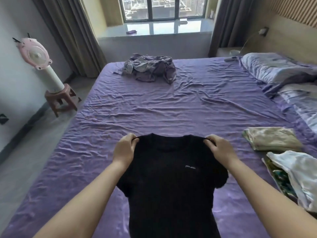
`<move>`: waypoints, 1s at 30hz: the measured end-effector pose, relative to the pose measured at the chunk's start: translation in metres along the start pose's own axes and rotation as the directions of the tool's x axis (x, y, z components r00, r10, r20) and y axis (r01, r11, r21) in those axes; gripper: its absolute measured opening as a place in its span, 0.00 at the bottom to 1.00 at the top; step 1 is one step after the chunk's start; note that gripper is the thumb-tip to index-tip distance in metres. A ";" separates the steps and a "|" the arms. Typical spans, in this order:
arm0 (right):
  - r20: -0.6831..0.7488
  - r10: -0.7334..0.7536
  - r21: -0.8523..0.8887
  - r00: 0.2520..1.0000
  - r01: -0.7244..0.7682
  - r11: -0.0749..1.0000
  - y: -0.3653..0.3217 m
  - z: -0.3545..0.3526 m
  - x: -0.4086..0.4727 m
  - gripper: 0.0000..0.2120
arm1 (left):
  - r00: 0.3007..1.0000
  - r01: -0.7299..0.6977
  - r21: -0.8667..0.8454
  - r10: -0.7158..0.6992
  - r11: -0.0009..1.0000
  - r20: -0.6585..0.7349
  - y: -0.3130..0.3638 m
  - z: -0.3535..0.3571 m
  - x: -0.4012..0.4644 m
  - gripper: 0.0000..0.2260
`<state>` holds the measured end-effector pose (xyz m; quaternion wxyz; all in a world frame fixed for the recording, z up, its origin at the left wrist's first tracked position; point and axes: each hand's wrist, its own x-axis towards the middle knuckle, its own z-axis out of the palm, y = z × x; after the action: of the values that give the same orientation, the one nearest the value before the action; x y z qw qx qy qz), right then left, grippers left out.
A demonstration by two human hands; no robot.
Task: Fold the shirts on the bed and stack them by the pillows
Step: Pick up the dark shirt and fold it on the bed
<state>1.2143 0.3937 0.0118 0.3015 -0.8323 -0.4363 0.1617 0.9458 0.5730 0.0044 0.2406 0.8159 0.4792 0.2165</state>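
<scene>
A black short-sleeved shirt (169, 182) with small white lettering on the chest hangs spread out over the purple bed (154, 107), front facing me. My left hand (125, 148) pinches its left shoulder and my right hand (217, 147) pinches its right shoulder. A folded cream shirt (272, 139) lies at the right, near the pillows (274, 69). Closer to me a white shirt (301, 172) lies loose over a green patterned garment (279, 179). A crumpled grey-lilac heap of clothes (151, 67) sits at the far side of the bed.
A pink fan (37, 55) stands on a small stool (60, 98) on the floor at the left. Curtains frame a window (163, 9) beyond the bed. A bedside table (228, 51) stands at the far right corner.
</scene>
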 end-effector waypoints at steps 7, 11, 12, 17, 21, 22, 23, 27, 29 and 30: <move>0.026 0.160 -0.087 0.987 -0.157 0.984 0.043 0.098 0.068 0.08 | 0.974 0.057 0.100 -0.078 0.993 0.212 -0.058 0.094 0.077 0.05; -0.044 0.008 -0.290 0.999 -0.020 0.957 0.068 0.131 0.093 0.05 | 0.978 0.161 0.150 -0.178 0.976 0.109 -0.076 0.136 0.098 0.08; -0.060 -0.045 -0.357 0.997 0.020 0.934 0.078 0.139 0.100 0.03 | 0.970 0.208 0.146 -0.223 0.967 0.095 -0.082 0.147 0.101 0.08; -0.059 -0.181 -0.563 0.982 0.118 0.818 0.118 0.168 0.152 0.04 | 0.992 0.056 0.413 -0.098 0.909 0.080 -0.127 0.184 0.126 0.09; -0.030 -0.190 -0.634 0.981 0.128 0.763 0.139 0.183 0.204 0.05 | 0.981 -0.155 0.582 0.055 0.798 0.185 -0.154 0.197 0.173 0.06; -0.014 -0.189 -0.648 0.982 0.135 0.750 0.143 0.188 0.217 0.07 | 0.978 -0.176 0.606 0.068 0.776 0.197 -0.156 0.203 0.184 0.05; -0.001 -0.188 -0.653 0.982 0.142 0.744 0.147 0.196 0.230 0.08 | 0.977 -0.185 0.634 0.072 0.751 0.201 -0.157 0.212 0.193 0.03; 0.033 -0.244 -0.602 0.969 0.214 0.769 0.157 0.238 0.244 0.06 | 0.988 -0.154 0.652 0.107 0.743 0.111 -0.142 0.263 0.192 0.09; 0.016 -0.323 -0.538 0.946 0.281 0.795 0.160 0.256 0.223 0.12 | 0.962 -0.269 0.530 0.255 0.804 0.101 -0.125 0.293 0.165 0.09; 0.031 -0.367 -0.509 0.930 0.330 0.795 0.162 0.265 0.209 0.12 | 0.940 -0.337 0.445 0.322 0.830 0.111 -0.116 0.307 0.146 0.08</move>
<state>1.2937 0.5900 -0.2968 0.1120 -0.7922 -0.5981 -0.0458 1.1119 0.6948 -0.2903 0.0082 0.9228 0.3650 0.1228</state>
